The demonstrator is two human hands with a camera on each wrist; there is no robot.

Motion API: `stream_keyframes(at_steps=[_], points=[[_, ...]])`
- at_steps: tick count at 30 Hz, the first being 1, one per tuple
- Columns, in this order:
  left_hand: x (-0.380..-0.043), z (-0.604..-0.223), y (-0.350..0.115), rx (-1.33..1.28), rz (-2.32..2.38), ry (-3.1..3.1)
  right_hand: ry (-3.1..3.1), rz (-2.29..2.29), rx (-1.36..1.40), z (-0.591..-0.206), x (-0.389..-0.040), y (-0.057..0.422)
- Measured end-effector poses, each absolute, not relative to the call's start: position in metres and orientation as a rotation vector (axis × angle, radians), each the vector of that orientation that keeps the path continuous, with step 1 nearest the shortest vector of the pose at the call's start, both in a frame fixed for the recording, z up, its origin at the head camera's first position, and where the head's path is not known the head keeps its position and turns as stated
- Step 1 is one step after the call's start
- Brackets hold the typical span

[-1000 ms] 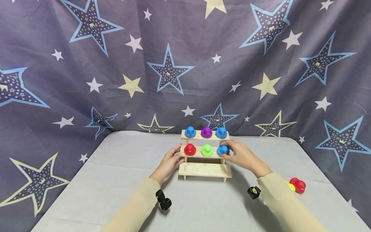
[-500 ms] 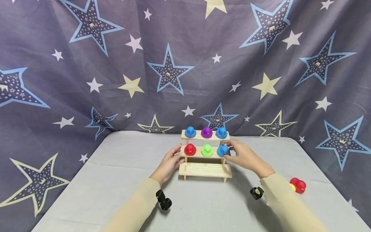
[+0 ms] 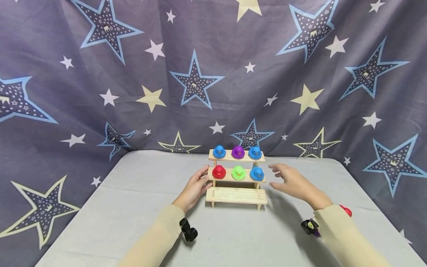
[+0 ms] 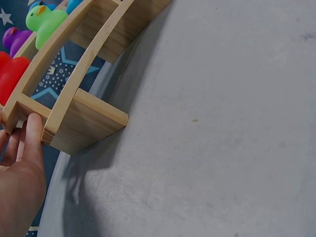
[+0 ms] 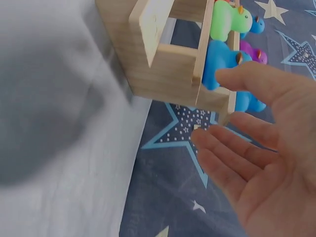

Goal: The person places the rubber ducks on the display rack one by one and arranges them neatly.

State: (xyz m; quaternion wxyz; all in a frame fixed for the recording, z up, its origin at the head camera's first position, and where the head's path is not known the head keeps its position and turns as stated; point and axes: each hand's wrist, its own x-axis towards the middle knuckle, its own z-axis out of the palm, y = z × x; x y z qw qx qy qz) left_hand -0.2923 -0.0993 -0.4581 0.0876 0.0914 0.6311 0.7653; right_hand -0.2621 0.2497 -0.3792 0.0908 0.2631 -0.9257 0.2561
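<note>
A three-tier wooden display stand point(image 3: 233, 196) stands on the cloth-covered table. Its top step carries a blue rubber duck point(image 3: 219, 152), a purple duck point(image 3: 238, 152) and another blue duck point(image 3: 255, 152). On the middle step sit a red duck point(image 3: 218, 172), a green duck point(image 3: 238, 172) and a blue duck point(image 3: 257, 173). Nothing stands on the lowest step. My left hand point(image 3: 192, 190) holds the stand by the left end of its middle step. Just off the right end, my right hand point(image 3: 293, 182) is apart from the blue duck, fingers spread and holding nothing.
A red duck point(image 3: 347, 210) lies on the table at the right, mostly hidden behind my right sleeve point(image 3: 347, 237). Behind the table hangs a dark star-patterned curtain point(image 3: 233, 74). The grey tablecloth point(image 3: 233, 237) runs in front of the stand.
My right hand has let go of the blue duck on the middle step and drawn back to the right. That sleeve now covers more of the loose ducks. The left hand stays put.
</note>
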Motion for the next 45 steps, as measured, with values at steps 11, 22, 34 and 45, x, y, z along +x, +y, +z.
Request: stream_keyframes(at_steps=[11, 22, 34, 45], points=[[-0.292, -0.456, -0.098, 0.236, 2.290, 1.854, -2.808, 0.764, 0.775, -0.373, -0.245, 0.284], [-0.293, -0.457, -0.099, 0.233, 2.291, 1.855, -2.816, 0.759, 0.799, -0.375, -0.232, 0.305], [-0.293, -0.458, -0.098, 0.257, 2.292, 1.852, -2.839, 0.729, 0.850, -0.393, -0.213, 0.324], [-0.292, -0.457, -0.099, 0.265, 2.292, 1.859, -2.857, 0.726, 0.885, -0.405, -0.200, 0.339]])
